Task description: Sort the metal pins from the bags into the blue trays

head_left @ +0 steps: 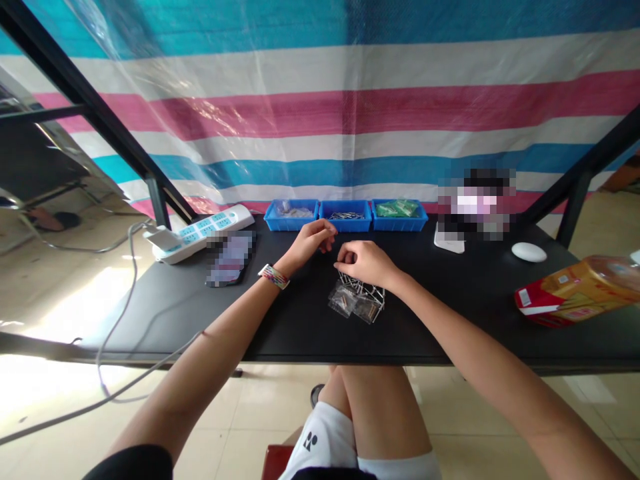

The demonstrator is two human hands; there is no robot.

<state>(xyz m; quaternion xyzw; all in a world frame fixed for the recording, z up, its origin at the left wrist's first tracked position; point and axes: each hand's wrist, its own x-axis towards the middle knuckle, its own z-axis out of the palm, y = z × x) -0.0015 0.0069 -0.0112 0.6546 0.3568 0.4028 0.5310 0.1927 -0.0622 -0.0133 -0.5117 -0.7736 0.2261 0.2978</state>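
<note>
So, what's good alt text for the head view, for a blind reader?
A bare left hand and right hand nearly meet over a black table, near metal pieces and small clear bags; three blue bins stand behind, a power strip to the left.

Thin silvery pieces (pixel 369 289) lie loosely heaped; two small clear packets (pixel 343 299) sit side by side, nearer.

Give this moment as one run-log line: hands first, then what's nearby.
Left hand: near middle blue bin, grip unclear | Right hand: at metal pieces, grip unclear | Clear bags: by metal pieces, on black table
</note>
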